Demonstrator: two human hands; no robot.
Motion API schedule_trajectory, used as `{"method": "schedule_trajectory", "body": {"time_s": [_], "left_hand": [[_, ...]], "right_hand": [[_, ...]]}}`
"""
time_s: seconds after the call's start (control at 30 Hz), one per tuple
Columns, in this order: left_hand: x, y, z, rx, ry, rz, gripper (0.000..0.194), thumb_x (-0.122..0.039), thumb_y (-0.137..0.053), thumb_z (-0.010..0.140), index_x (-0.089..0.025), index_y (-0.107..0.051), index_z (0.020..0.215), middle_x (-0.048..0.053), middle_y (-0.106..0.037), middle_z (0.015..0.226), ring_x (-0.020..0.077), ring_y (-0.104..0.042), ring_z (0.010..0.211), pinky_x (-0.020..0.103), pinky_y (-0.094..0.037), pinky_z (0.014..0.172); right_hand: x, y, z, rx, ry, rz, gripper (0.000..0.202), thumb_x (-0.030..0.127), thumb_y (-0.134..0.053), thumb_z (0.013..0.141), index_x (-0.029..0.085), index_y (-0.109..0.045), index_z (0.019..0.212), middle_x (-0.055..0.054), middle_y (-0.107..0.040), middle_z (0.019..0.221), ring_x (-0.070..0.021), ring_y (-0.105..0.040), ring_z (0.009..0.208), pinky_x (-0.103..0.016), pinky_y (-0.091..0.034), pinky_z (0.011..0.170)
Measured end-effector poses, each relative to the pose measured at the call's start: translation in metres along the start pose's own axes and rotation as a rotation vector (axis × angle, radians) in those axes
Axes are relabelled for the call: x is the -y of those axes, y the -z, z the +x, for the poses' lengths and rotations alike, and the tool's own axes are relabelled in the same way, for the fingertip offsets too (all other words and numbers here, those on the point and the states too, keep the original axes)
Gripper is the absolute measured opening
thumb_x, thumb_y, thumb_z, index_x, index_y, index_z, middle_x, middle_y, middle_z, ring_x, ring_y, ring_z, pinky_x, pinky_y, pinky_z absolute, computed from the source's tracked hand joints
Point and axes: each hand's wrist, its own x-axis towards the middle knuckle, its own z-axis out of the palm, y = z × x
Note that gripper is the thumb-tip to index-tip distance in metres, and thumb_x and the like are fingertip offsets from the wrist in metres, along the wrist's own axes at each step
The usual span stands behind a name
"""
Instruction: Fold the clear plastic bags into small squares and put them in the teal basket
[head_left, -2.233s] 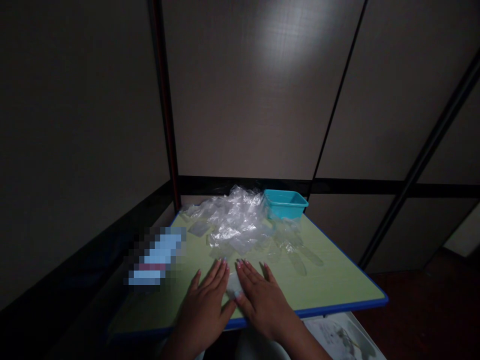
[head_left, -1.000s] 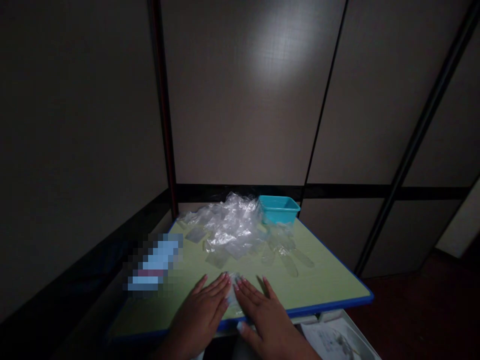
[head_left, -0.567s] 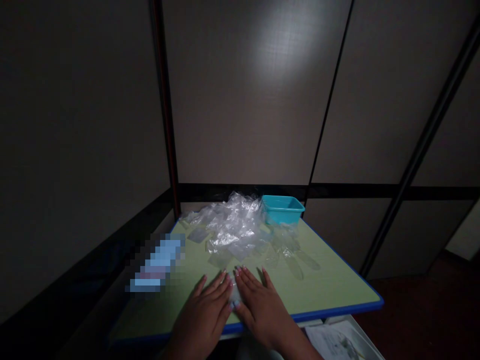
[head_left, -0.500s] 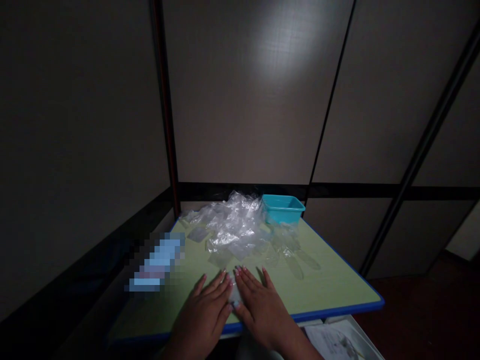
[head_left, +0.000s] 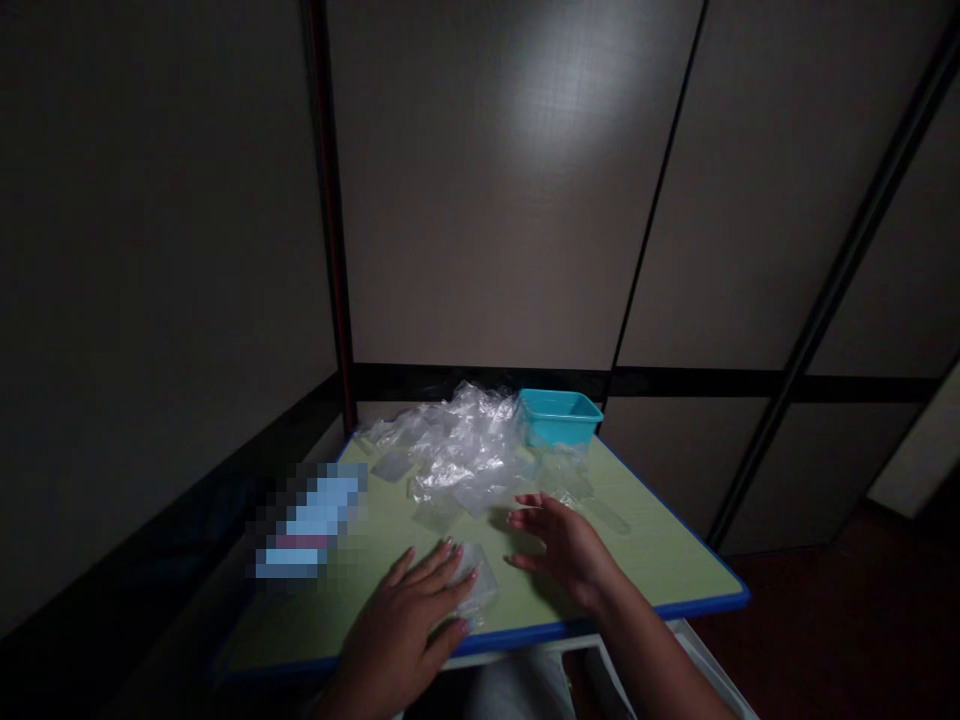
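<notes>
Leftmost, 1 pixelated light-blue thing (head_left: 319,510) is front-left of the clear plastic pile (head_left: 469,445). The left hand (head_left: 409,615), open and flat, lies in front of the pile, fingers touching 1 folded clear plastic piece (head_left: 478,582) on the green table (head_left: 660,560), also before the pile. Front-right of it, the right hand (head_left: 562,545) is open, fingers curved, holding nothing. The teal basin (head_left: 562,428) stands just right of the pile; 1 clear plastic glove (head_left: 609,515) lies front-right of it, partly hidden.

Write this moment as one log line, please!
left hand: on plastic piece | right hand: open above table | shiny plastic pile: beyond hands | teal bin: beside pile
</notes>
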Motion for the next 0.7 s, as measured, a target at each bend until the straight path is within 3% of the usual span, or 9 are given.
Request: {"method": "schedule_trajectory", "body": {"time_s": [0.1,0.27,0.47,0.7], "left_hand": [[0.000,0.001,0.000,0.025,-0.015,-0.034,0.043,-0.041,-0.047,0.094,-0.045,-0.038,0.136,-0.006,-0.036,0.145,0.0239,-0.034,0.134,0.055,-0.023,0.109],[-0.001,0.003,0.000,0.048,0.013,-0.047,0.041,-0.043,-0.047,0.094,-0.046,-0.040,0.134,-0.005,-0.036,0.145,0.0234,-0.035,0.134,0.056,-0.023,0.109],[-0.001,0.004,0.000,0.046,0.026,-0.069,0.041,-0.044,-0.048,0.093,-0.046,-0.042,0.134,-0.004,-0.037,0.145,0.0238,-0.034,0.134,0.057,-0.022,0.109],[-0.002,0.002,0.000,0.053,0.030,-0.064,0.044,-0.045,-0.049,0.092,-0.048,-0.038,0.135,-0.005,-0.036,0.145,0.0233,-0.033,0.135,0.056,-0.023,0.108]], "right_hand": [[0.006,0.001,0.007,0.012,-0.155,0.212,0.039,0.043,-0.052,0.091,0.018,-0.052,0.122,-0.008,-0.057,0.118,-0.0220,-0.060,0.098,-0.044,-0.050,0.082],[0.005,-0.011,0.014,0.016,-0.294,0.430,0.035,0.038,-0.055,0.091,0.018,-0.053,0.119,-0.007,-0.057,0.116,-0.0207,-0.060,0.095,-0.042,-0.051,0.079],[0.003,-0.023,0.013,0.012,-0.329,0.518,0.033,0.038,-0.055,0.091,0.017,-0.054,0.117,-0.007,-0.058,0.114,-0.0198,-0.060,0.093,-0.040,-0.052,0.078],[-0.003,-0.023,0.003,0.022,-0.322,0.465,0.032,0.040,-0.053,0.091,0.017,-0.055,0.114,-0.006,-0.060,0.108,-0.0176,-0.061,0.086,-0.037,-0.052,0.073]]}}
